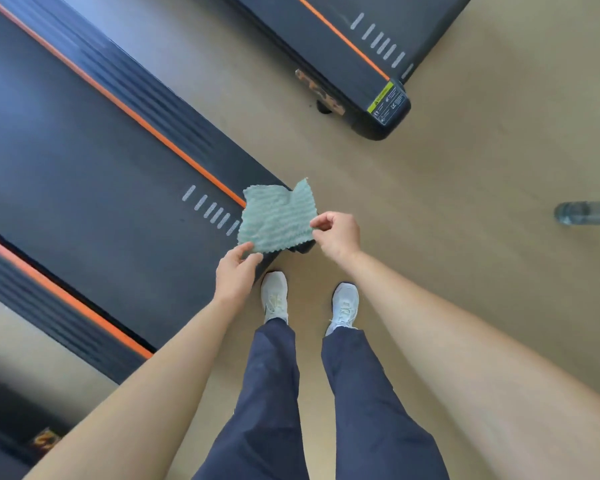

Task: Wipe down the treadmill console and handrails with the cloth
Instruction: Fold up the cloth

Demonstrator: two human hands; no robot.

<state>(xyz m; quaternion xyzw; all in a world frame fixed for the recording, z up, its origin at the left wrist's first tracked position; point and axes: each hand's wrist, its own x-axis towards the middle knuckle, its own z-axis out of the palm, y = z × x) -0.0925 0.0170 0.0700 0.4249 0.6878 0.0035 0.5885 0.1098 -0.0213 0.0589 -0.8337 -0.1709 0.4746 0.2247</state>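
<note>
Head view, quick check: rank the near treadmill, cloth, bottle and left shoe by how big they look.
1. near treadmill
2. cloth, though it is held up nearer the camera
3. bottle and left shoe look alike; the frame edge cuts the bottle off, so unranked.

Forearms bare up to the frame edge. Left hand and right hand bare too. Trousers navy, loose, lightly creased, hems falling over the ankles. Trainers white, low-cut, white laces, finer detail blurred. Matching pair.
</note>
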